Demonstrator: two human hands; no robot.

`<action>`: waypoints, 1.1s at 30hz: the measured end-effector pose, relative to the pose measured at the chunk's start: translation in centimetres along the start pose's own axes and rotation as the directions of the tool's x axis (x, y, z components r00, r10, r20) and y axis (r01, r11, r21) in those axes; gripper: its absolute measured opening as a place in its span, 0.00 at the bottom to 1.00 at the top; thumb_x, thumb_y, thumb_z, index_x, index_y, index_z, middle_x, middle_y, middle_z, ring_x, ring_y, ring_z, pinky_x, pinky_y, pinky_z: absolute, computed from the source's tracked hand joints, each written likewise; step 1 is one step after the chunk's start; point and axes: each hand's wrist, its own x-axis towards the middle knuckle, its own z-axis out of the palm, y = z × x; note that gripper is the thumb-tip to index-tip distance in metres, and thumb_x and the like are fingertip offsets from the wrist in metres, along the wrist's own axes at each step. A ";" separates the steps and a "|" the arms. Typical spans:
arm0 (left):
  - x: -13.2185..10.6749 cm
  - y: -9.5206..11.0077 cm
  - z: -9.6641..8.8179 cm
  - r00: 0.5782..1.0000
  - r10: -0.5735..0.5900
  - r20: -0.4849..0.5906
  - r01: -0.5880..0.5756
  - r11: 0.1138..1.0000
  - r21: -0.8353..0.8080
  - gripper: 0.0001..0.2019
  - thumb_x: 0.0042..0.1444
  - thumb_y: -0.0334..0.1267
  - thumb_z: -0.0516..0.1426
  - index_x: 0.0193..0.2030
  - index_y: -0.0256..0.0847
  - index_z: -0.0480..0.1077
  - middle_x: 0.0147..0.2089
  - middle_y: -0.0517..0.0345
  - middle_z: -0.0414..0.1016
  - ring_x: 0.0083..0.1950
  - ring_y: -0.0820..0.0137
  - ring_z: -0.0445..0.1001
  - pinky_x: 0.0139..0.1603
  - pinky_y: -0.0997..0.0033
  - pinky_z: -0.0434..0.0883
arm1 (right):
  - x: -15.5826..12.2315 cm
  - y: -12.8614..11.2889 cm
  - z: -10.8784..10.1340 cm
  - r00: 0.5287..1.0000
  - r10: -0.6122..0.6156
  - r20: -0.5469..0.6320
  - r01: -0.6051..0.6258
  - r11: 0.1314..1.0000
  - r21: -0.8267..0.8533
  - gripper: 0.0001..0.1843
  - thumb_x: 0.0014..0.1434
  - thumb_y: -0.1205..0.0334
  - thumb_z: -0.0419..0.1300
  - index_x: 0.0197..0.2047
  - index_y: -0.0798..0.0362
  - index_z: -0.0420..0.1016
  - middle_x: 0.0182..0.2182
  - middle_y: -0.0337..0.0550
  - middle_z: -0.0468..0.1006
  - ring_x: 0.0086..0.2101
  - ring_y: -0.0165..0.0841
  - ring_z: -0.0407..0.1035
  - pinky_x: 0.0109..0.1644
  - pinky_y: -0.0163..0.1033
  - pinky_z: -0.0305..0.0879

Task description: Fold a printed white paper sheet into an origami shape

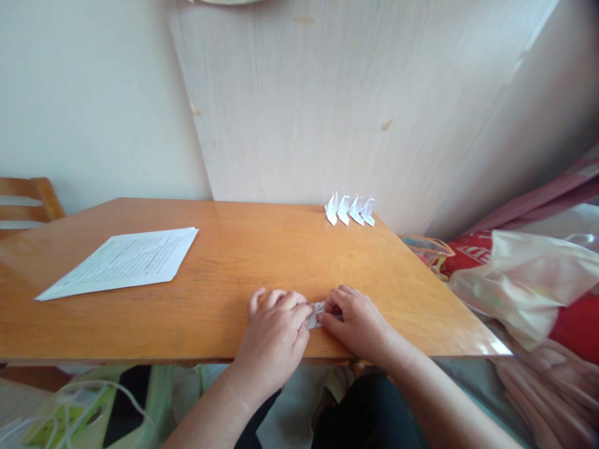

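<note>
A small piece of folded printed paper lies near the table's front edge, between my two hands. My left hand rests on the table with its fingers bent, its index finger and thumb side holding the paper's left end. From the right, my right hand pinches the same paper between thumb and curled fingers. Much of the paper is covered by the fingers, so its full shape is hidden.
Several folded paper figures stand in a row at the table's back right, by the wall panel. A stack of printed sheets lies at the left of the wooden table. Plastic bags sit beyond its right edge; a chair stands far left.
</note>
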 end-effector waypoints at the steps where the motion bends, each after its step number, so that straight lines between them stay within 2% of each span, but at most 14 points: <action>1: 0.0 0.0 0.0 1.000 -0.001 0.000 0.001 1.000 0.001 0.12 0.64 0.33 0.53 0.46 0.53 0.75 0.48 0.59 0.77 0.54 0.58 0.67 0.63 0.47 0.54 | 0.0 0.0 0.0 1.000 -0.001 0.003 0.001 1.000 0.001 0.08 0.59 0.63 0.62 0.29 0.51 0.69 0.30 0.39 0.73 0.32 0.32 0.64 0.36 0.37 0.51; 8: 0.4 0.3 0.1 0.998 -0.063 -0.028 0.063 0.998 0.015 0.11 0.67 0.40 0.52 0.41 0.53 0.76 0.46 0.58 0.79 0.51 0.56 0.67 0.59 0.45 0.55 | 0.0 -0.2 -0.3 1.000 0.007 0.010 -0.007 1.000 -0.006 0.09 0.58 0.62 0.64 0.29 0.51 0.69 0.29 0.39 0.72 0.32 0.33 0.64 0.36 0.37 0.52; 12: 0.6 0.3 0.2 0.996 -0.086 -0.030 0.086 0.996 0.002 0.09 0.66 0.44 0.55 0.41 0.53 0.77 0.47 0.57 0.79 0.52 0.55 0.67 0.55 0.47 0.57 | -0.1 -0.2 -0.4 1.000 -0.001 0.011 0.001 1.000 -0.005 0.10 0.60 0.61 0.63 0.29 0.51 0.69 0.30 0.40 0.73 0.33 0.34 0.65 0.37 0.38 0.53; 16: 0.6 0.2 0.3 0.994 -0.105 -0.021 0.105 0.994 -0.009 0.07 0.65 0.45 0.56 0.41 0.53 0.77 0.49 0.57 0.78 0.53 0.55 0.67 0.54 0.49 0.59 | -0.3 -0.1 -0.4 1.000 -0.010 0.008 0.010 1.000 -0.017 0.09 0.62 0.60 0.62 0.30 0.51 0.69 0.32 0.41 0.73 0.35 0.35 0.66 0.38 0.38 0.53; 23: 0.6 -0.1 0.4 0.994 -0.106 -0.034 0.106 0.994 -0.024 0.05 0.63 0.45 0.58 0.42 0.54 0.76 0.49 0.59 0.77 0.53 0.56 0.67 0.54 0.50 0.59 | -1.2 0.5 -0.4 0.999 0.016 -0.044 -0.023 0.987 -0.160 0.10 0.62 0.54 0.63 0.34 0.49 0.70 0.34 0.42 0.75 0.39 0.39 0.66 0.41 0.41 0.51; 33: 0.7 -0.2 0.5 0.995 -0.099 -0.031 0.098 0.995 -0.023 0.06 0.63 0.44 0.58 0.43 0.54 0.76 0.49 0.58 0.77 0.51 0.56 0.68 0.53 0.51 0.59 | -2.1 1.3 -1.1 0.996 0.061 -0.067 -0.073 0.977 -0.203 0.11 0.62 0.54 0.63 0.33 0.50 0.69 0.33 0.42 0.74 0.37 0.39 0.66 0.39 0.40 0.48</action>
